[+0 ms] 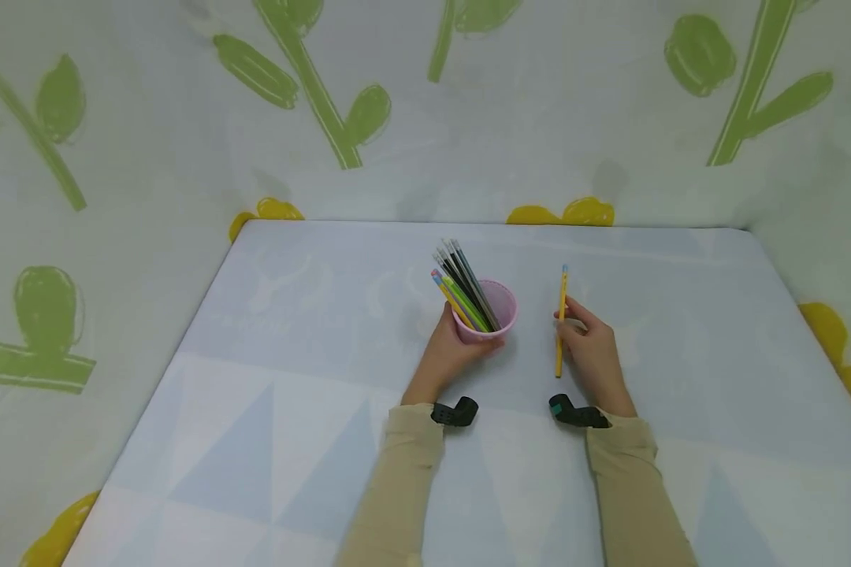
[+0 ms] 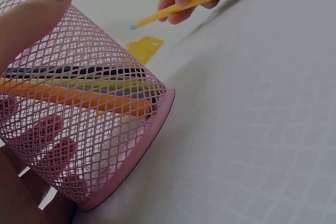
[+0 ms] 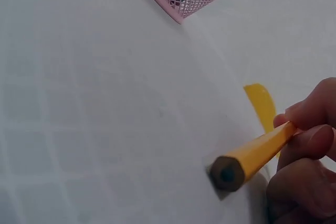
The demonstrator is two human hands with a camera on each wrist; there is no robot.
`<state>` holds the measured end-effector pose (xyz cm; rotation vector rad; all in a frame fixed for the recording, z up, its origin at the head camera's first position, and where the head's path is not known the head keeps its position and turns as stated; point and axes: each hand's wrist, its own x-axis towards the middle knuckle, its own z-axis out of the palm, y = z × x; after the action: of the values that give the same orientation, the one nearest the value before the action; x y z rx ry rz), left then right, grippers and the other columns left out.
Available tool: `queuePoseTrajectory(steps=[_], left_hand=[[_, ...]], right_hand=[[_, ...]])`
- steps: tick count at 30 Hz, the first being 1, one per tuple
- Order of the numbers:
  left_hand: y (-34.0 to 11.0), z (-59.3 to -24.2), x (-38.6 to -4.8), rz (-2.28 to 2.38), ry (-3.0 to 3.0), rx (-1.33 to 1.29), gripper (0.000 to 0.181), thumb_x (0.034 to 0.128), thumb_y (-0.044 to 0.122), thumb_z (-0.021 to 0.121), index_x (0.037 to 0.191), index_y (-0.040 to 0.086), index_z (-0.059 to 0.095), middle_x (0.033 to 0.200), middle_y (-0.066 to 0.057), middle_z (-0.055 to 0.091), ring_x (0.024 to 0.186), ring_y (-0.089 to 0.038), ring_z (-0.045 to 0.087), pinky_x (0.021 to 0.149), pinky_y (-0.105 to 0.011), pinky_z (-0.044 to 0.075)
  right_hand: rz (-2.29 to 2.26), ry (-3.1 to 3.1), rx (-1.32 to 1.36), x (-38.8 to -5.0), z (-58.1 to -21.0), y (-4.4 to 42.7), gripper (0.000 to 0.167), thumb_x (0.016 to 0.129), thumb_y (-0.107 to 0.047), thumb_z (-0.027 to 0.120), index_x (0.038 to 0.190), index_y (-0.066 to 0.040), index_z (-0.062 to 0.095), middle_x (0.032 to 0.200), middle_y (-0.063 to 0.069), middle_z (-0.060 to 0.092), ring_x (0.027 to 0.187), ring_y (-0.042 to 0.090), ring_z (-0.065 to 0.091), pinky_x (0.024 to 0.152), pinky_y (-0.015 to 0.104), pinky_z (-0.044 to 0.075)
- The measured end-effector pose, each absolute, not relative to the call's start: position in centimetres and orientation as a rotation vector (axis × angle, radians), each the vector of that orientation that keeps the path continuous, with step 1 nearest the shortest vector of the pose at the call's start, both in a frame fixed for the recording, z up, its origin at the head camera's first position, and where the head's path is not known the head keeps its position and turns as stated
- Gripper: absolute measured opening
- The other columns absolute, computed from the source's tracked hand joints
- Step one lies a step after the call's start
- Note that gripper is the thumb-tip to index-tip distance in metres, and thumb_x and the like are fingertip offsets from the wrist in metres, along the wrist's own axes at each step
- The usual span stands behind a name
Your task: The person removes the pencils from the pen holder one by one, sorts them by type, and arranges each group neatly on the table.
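Observation:
My left hand [image 1: 450,350] grips a pink mesh pencil cup [image 1: 499,303] from its near side, the fingers curled round the mesh. Several pencils [image 1: 464,291] lean to the left inside the cup; yellow, green and dark ones show through its wall in the left wrist view. To the right of the cup, my right hand [image 1: 594,346] pinches a yellow pencil [image 1: 562,315] between thumb and fingers. This pencil has a blue tip at its far end, and its near end faces the camera in the right wrist view.
Under both hands spreads a pale table [image 1: 312,299] with blue triangles toward its near side. Behind it hangs a white cloth backdrop [image 1: 503,150] painted with green leaves and yellow shapes. Each wrist wears a black camera strap.

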<state>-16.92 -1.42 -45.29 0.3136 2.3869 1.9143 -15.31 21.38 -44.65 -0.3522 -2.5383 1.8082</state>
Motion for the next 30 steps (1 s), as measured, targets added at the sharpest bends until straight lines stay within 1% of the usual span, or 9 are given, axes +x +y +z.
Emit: queuePoseTrajectory(steps=[3,10,16,20,21,23,27,28,30], left_hand=[[-1.32,-45.31,-16.96,1.892,2.380,0.315,0.090,0.0582,0.048,0.079,0.131,0.030,0.029,0.121,0.008,0.047,0.110,-0.008,0.044,0.095,-0.033,0.034],[-1.18,-45.33,-17.15,1.858,2.389,0.336,0.090,0.0580,0.051,0.077,0.131,0.031,0.029,0.121,0.009,0.046,0.110,-0.007,0.044,0.095,-0.033,0.035],[-1.03,-45.11,-17.34,1.867,2.381,0.359,0.089,0.0600,0.048,0.078,0.132,0.031,0.028,0.122,0.008,0.046,0.110,-0.008,0.044,0.096,-0.033,0.035],[-0.94,-45.09,-17.18,1.846,2.385,0.343,0.091,0.0590,0.049,0.078,0.132,0.030,0.028,0.123,0.007,0.046,0.111,-0.009,0.043,0.096,-0.034,0.034],[-0.93,-45.12,-17.13,1.845,2.387,0.336,0.091,0.0587,0.049,0.078,0.132,0.029,0.028,0.123,0.007,0.046,0.111,-0.009,0.044,0.096,-0.034,0.034],[-0.94,-45.19,-17.00,1.851,2.387,0.315,0.091,0.0577,0.049,0.078,0.131,0.029,0.029,0.122,0.007,0.047,0.110,-0.008,0.044,0.096,-0.033,0.034],[-1.11,-45.35,-16.72,1.884,2.379,0.285,0.090,0.0567,0.048,0.079,0.130,0.032,0.030,0.120,0.010,0.048,0.109,-0.007,0.045,0.095,-0.033,0.034],[-1.18,-45.27,-16.64,1.890,2.383,0.278,0.089,0.0567,0.048,0.079,0.129,0.033,0.031,0.119,0.011,0.048,0.108,-0.006,0.045,0.095,-0.032,0.035],[-1.38,-44.68,-16.38,1.894,2.394,0.276,0.087,0.0587,0.046,0.079,0.129,0.031,0.031,0.118,0.009,0.049,0.107,-0.007,0.046,0.094,-0.032,0.036]], right_hand=[[1.680,-2.610,-0.313,-15.19,-44.97,21.38,0.051,0.089,-0.021,0.052,0.137,-0.024,0.035,0.119,0.001,0.050,0.083,0.013,0.051,0.059,0.018,0.042],[1.365,-2.758,-0.278,-15.14,-44.97,21.34,0.053,0.087,-0.017,0.053,0.137,-0.018,0.036,0.123,0.006,0.045,0.066,0.020,0.041,0.050,0.027,0.037],[1.283,-2.740,-0.287,-15.16,-44.62,21.19,0.045,0.086,-0.013,0.053,0.131,-0.014,0.046,0.122,0.010,0.045,0.066,0.020,0.041,0.051,0.029,0.037],[1.343,-2.710,-0.347,-14.86,-44.61,21.29,0.041,0.088,-0.016,0.052,0.129,-0.016,0.048,0.125,0.007,0.044,0.063,0.018,0.042,0.049,0.027,0.039],[1.387,-2.689,-0.371,-14.78,-44.64,21.29,0.040,0.089,-0.018,0.051,0.128,-0.017,0.048,0.123,0.006,0.044,0.061,0.017,0.043,0.048,0.027,0.039],[1.506,-2.622,-0.421,-14.64,-44.71,21.29,0.037,0.090,-0.021,0.049,0.128,-0.019,0.049,0.111,0.008,0.050,0.055,0.016,0.045,0.046,0.027,0.040],[1.697,-2.455,-0.453,-14.55,-44.78,21.20,0.032,0.092,-0.029,0.047,0.123,-0.022,0.051,0.076,0.012,0.053,0.045,0.017,0.044,0.042,0.030,0.040],[1.727,-2.422,-0.440,-14.61,-44.77,21.17,0.031,0.092,-0.030,0.047,0.122,-0.022,0.052,0.071,0.014,0.052,0.045,0.018,0.044,0.042,0.030,0.040],[1.761,-2.379,-0.403,-14.77,-44.65,21.06,0.030,0.092,-0.031,0.047,0.120,-0.021,0.053,0.071,0.015,0.054,0.046,0.018,0.044,0.043,0.029,0.039]])
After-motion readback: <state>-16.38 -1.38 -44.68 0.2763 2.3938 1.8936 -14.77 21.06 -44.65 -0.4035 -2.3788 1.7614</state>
